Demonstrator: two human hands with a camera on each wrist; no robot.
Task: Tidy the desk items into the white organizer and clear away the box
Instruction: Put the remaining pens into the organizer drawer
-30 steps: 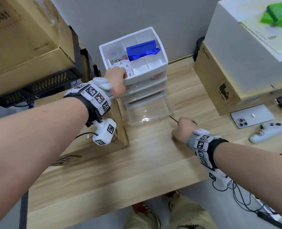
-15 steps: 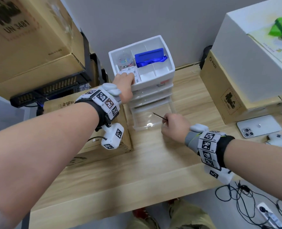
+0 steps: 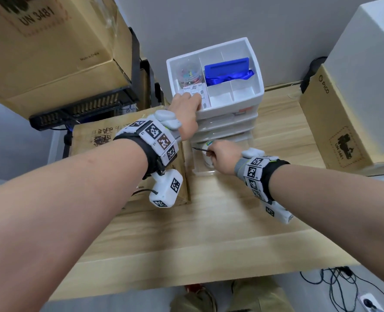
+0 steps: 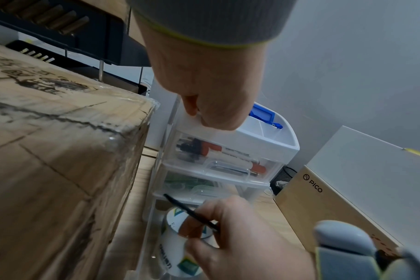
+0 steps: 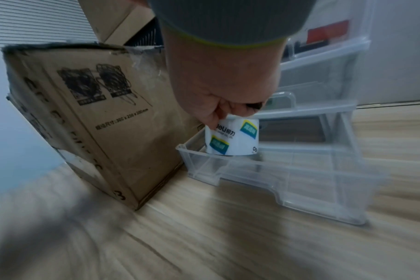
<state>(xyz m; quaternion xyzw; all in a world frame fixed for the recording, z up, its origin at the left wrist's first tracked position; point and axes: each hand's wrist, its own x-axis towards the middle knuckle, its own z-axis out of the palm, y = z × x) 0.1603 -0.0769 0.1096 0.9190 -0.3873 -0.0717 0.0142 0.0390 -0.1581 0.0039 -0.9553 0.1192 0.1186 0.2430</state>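
desk [image 3: 209, 233] | cardboard box [image 3: 128, 140] touching organizer [image 3: 257, 70] | drawer [image 5: 300, 180] open

Open bottom drawer [image 5: 288, 181] of white organizer [image 3: 231, 106] reachable from above, tape roll [image 5: 231, 138] filling its left end, cardboard box [image 5: 103, 113] just beside on left, bare desk [image 3: 209, 233] in front

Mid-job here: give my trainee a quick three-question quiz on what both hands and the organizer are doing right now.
1. True or false: the left hand grips the top front rim of the white organizer.
2. Which drawer stands pulled out? A top, B middle, C bottom.
3. Fill in: the right hand pinches thin black ___ over the open drawer.

Key
1. True.
2. C, the bottom drawer, with a white tape roll inside.
3. tweezers.
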